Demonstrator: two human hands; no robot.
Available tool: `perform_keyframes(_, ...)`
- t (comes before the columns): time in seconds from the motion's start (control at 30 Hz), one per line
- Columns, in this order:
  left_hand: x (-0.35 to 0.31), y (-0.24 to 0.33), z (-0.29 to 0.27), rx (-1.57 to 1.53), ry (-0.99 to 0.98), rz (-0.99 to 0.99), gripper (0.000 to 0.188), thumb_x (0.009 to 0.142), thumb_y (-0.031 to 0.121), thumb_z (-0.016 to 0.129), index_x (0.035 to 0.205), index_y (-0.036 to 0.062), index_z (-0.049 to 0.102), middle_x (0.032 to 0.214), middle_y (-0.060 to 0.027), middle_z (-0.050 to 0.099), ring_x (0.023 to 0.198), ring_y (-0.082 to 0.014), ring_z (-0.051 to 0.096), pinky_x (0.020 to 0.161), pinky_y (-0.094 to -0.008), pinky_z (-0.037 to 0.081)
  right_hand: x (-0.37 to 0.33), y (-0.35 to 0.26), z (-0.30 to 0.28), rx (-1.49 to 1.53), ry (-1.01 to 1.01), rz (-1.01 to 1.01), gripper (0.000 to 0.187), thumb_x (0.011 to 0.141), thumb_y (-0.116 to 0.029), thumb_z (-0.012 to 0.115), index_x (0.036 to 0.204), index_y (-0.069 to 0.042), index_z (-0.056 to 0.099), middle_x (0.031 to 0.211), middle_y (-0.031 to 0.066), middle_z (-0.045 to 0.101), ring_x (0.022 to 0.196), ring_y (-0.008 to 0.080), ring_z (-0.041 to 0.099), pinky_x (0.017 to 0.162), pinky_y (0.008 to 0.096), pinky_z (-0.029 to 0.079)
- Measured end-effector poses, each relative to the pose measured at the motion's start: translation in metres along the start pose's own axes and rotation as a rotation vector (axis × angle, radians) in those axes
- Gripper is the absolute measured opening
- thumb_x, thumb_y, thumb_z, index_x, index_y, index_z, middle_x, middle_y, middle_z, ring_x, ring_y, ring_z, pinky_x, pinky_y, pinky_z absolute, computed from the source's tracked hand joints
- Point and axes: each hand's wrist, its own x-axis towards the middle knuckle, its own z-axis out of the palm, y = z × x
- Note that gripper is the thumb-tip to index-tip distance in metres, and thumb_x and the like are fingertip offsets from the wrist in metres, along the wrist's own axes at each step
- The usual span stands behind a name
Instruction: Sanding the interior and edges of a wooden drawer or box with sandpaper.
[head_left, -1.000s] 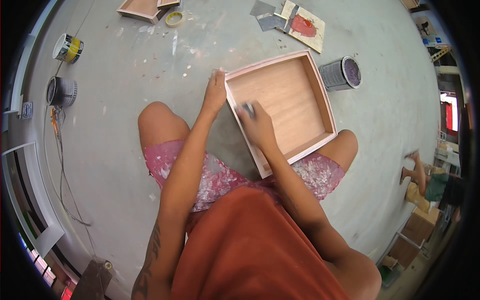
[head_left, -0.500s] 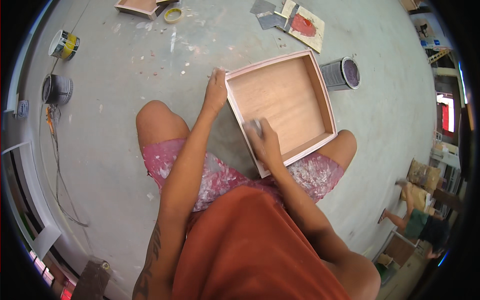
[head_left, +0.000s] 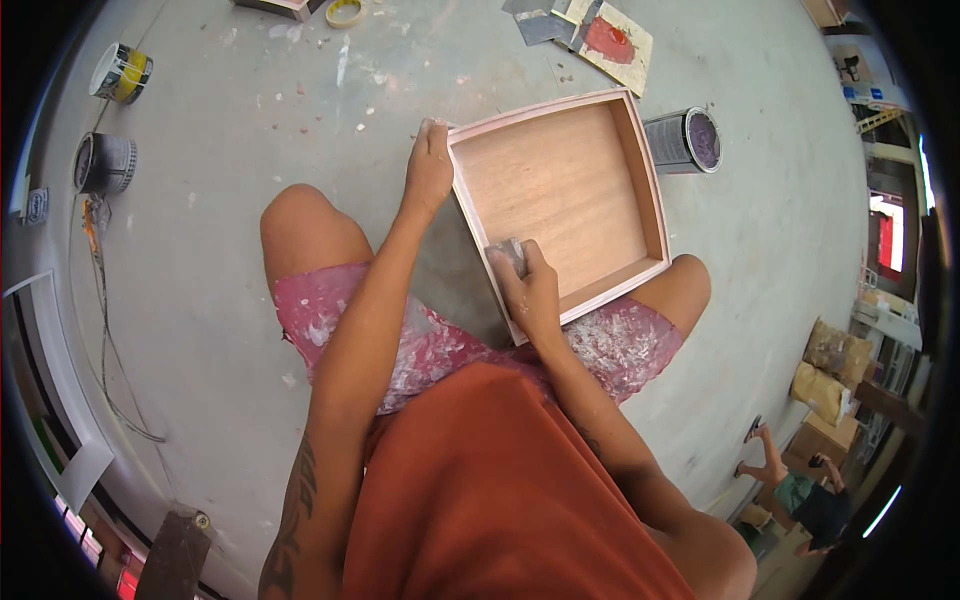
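Observation:
A shallow wooden box (head_left: 555,190), open at the top like a drawer, leans across my lap with its lower right corner over my right thigh. My left hand (head_left: 430,170) is closed round its far left corner. At the left rim, lower down, my right hand (head_left: 528,290) grips a grey piece of sandpaper (head_left: 508,254) between thumb and fingers. The sandpaper lies against that rim. Pale, whitish edges run round the box, while its inner bottom is bare wood.
Right of the box lies a dark-filled paint can (head_left: 690,140). Beyond are a board with red paste (head_left: 618,45) and grey sheets (head_left: 540,25). A tape roll (head_left: 344,13) sits far off; two cans (head_left: 122,73) (head_left: 105,163) stand left. Another person (head_left: 805,500) is at lower right.
My right hand stays at the box's left rim, its blur gone, with the sandpaper now clearer. My left hand keeps its corner. The person at lower right has changed posture.

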Motion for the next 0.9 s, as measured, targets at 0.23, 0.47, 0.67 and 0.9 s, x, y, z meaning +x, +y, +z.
perform_keyframes(0.23,0.006,0.006,0.022,0.059,0.205,0.109,0.049,0.111,0.04,0.035,0.114,-0.0044,0.057,0.109,-0.0305,0.063,0.106,-0.0454,0.06,0.1,-0.0494,0.044,0.059,-0.036,0.019,-0.067,0.051,-0.035,0.037,0.098,-0.036,0.072,0.107,0.0,0.067,0.085,0.0246,0.072,0.082,0.0399,0.073,0.074,0.046,0.054)
perform_keyframes(0.47,0.016,-0.008,0.011,0.155,0.23,0.17,0.049,0.111,0.04,0.033,0.113,-0.0032,0.057,0.104,-0.0309,0.063,0.104,-0.0463,0.06,0.098,-0.0488,0.045,0.004,-0.015,0.002,-0.076,0.016,0.012,0.038,0.099,-0.036,0.07,0.108,0.0,0.065,0.086,0.0265,0.071,0.084,0.0464,0.07,0.072,0.0485,0.053)
perform_keyframes(0.67,0.019,-0.004,0.014,0.152,0.197,0.156,0.05,0.112,0.04,0.034,0.109,-0.0047,0.056,0.103,-0.0329,0.062,0.103,-0.049,0.059,0.097,-0.0509,0.044,0.06,-0.037,0.021,-0.049,0.037,-0.051,0.037,0.099,-0.037,0.07,0.107,-0.001,0.064,0.084,0.0245,0.071,0.079,0.0423,0.072,0.071,0.0462,0.054)
perform_keyframes(0.9,0.001,0.013,0.014,0.188,0.22,0.211,0.053,0.112,0.04,0.033,0.11,-0.0083,0.055,0.107,-0.0369,0.062,0.107,-0.0518,0.059,0.097,-0.0525,0.044,0.024,-0.031,0.004,-0.085,-0.02,0.031,0.035,0.099,-0.036,0.07,0.103,-0.001,0.065,0.081,0.0252,0.07,0.076,0.043,0.07,0.067,0.0453,0.053)
